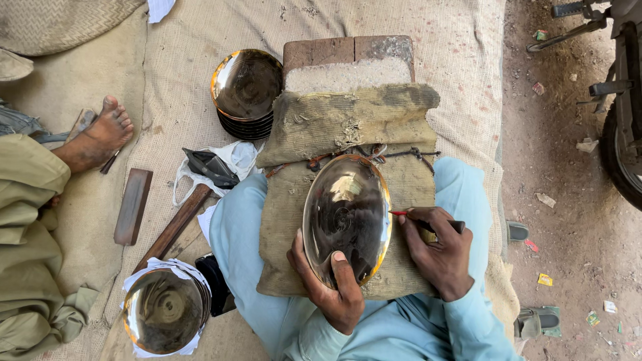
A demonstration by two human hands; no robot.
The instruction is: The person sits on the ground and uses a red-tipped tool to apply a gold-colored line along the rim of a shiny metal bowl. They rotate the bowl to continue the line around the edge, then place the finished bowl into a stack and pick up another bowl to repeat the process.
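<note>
A shiny oval brass plate (346, 214) lies on a coarse burlap pad (348, 127) across my lap. My left hand (332, 289) grips the plate's near edge, thumb pressed on its face. My right hand (436, 251) holds a thin red-tipped tool (400, 213) like a pen, its tip touching the plate's right rim.
A stack of dark polished plates (246, 90) sits beyond the pad, next to a brick block (348, 50). Another stack on white paper (164, 311) stands at lower left. A wooden stick (175, 226) and a flat bar (132, 206) lie on the mat. Another person's bare foot (100, 137) rests at left.
</note>
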